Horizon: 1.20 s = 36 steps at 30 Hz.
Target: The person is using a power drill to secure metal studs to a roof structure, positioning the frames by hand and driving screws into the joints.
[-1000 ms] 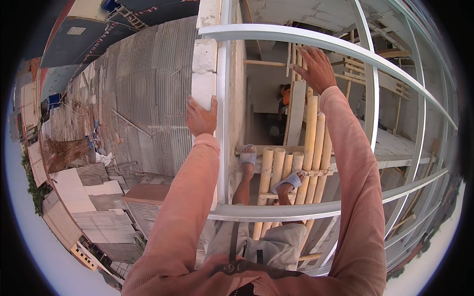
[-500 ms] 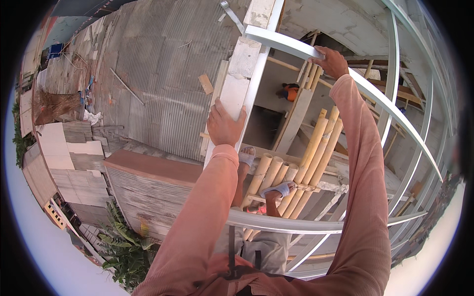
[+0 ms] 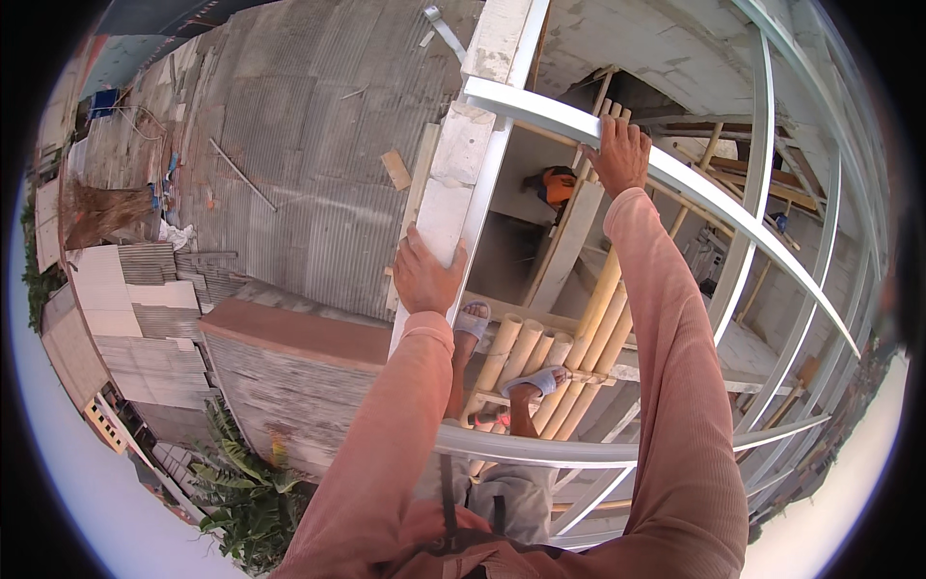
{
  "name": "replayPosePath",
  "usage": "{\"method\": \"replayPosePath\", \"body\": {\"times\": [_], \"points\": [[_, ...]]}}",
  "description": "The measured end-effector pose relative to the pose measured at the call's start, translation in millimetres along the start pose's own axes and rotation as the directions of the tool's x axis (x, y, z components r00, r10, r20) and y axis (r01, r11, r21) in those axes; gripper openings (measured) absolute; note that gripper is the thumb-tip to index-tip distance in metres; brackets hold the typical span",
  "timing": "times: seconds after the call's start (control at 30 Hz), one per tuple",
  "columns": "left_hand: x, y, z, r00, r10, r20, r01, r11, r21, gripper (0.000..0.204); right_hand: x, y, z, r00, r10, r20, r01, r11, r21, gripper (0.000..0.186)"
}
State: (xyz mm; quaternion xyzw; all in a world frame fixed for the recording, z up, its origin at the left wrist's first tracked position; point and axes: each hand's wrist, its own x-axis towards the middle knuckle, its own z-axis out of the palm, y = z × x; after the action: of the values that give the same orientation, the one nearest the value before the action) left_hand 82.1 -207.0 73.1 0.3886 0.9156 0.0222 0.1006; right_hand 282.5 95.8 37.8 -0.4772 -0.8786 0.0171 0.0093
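My left hand lies on the pale concrete wall top, palm down, with the thumb apart from the fingers. Along that wall's right side runs a silver metal channel. My right hand reaches farther out and wraps over a curved-looking silver metal rafter. Its palm side is hidden. The rafter's left end meets the wall top. Below my arms, my sandalled feet stand on or beside yellow bamboo poles; one sandal rests on them.
Left of the wall, a corrugated metal roof spreads lower down, with a loose wood piece. Another silver beam crosses near my waist. Through the frame, a person in orange is far below. More metal rafters stand at right.
The view has shifted slightly. My right hand has turned on the rafter, with its fingers now pointing farther away. My left hand stays on the wall top.
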Motion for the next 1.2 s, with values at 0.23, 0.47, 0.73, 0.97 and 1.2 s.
{"method": "replayPosePath", "body": {"times": [0.23,0.47,0.73,0.97,1.2], "points": [[7.7,-2.1,-5.2,0.998,0.027,-0.052,-0.031,0.997,-0.069,0.086,22.2,9.8,0.5,0.993,-0.023,0.117,0.026,0.999,-0.026,0.049],[3.0,-5.7,-0.3,0.987,0.07,-0.144,-0.078,0.996,-0.05,0.085,48.2,29.6,-8.5,0.867,-0.018,0.498,-0.043,0.993,0.11,0.045],[2.0,-6.5,-2.9,0.998,0.024,-0.059,-0.027,0.998,-0.055,0.086,52.2,24.3,-17.7,0.888,0.019,0.46,-0.029,0.999,0.014,0.042],[0.3,2.2,3.6,0.994,0.062,-0.087,-0.065,0.997,-0.034,0.085,39.5,43.0,-79.4,0.94,0.004,0.341,-0.005,1.0,0.0,0.043],[-6.7,-5.3,16.6,0.991,0.084,-0.1,-0.079,0.996,0.048,0.089,-46.9,4.7,-175.0,0.961,-0.116,0.25,0.098,0.992,0.084,0.034]]}}
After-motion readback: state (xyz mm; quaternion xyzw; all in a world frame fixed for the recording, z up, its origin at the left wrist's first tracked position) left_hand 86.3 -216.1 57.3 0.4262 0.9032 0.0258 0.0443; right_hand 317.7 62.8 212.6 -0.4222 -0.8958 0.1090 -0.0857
